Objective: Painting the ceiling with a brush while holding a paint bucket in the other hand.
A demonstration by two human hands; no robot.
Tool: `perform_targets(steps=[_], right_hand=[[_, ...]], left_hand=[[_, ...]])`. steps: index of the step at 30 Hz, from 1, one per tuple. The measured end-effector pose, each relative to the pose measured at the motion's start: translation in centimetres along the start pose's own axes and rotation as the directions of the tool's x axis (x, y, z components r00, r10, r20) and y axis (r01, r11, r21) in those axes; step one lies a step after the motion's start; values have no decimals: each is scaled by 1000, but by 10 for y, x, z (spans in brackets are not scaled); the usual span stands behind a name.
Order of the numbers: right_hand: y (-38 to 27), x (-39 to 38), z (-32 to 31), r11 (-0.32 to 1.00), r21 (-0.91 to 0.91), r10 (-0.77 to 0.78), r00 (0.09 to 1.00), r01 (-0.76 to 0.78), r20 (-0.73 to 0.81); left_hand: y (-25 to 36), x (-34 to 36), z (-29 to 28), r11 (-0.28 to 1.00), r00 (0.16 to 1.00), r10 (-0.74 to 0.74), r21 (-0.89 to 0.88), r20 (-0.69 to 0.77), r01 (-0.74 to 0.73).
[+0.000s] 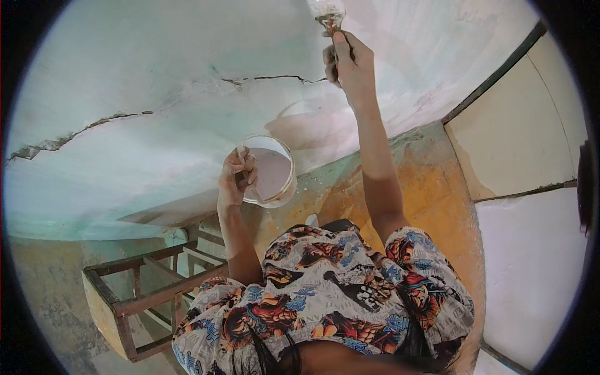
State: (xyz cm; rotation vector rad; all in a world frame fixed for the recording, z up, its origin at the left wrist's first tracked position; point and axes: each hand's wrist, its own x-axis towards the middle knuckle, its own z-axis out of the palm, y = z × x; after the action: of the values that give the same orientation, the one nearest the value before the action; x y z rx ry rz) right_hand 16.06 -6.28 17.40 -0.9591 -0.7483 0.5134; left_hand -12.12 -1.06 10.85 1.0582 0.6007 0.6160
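My right hand (351, 69) is raised and wrapped round the handle of a paintbrush (327, 14), whose pale, paint-coated bristles are held up at the white-and-pale-green wall (156, 62). My left hand (236, 175) grips a white bucket (279, 199) by its handle at the bucket's left side. Pale, pinkish-white liquid fills part of the bucket, which hangs lower than the brush, beside the wall. A long jagged crack (69, 132) runs across the wall, broken in places; part of it passes behind my right hand.
A wooden open frame (134, 303), like a stool or stand, is at the lower left. A stained yellow floor (425, 187) lies below me along the wall's base. Pale panels (519, 269) with dark edging are at the right, with a dark object (584, 187) at the far right edge.
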Motion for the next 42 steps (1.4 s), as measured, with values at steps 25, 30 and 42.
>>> perform_targets(steps=[25,30,42], right_hand=[[112,-39,-38,806,-291,508,855,-515,-107],[7,-25,-12,987,-60,152,987,-148,57],[-29,-67,11,313,-625,96,631,715,770]], left_hand=[[8,-5,7,1000,1000,14,-15,25,-13],[9,2,4,1000,996,25,8,89,-26],[16,-1,6,997,979,64,26,192,-70]])
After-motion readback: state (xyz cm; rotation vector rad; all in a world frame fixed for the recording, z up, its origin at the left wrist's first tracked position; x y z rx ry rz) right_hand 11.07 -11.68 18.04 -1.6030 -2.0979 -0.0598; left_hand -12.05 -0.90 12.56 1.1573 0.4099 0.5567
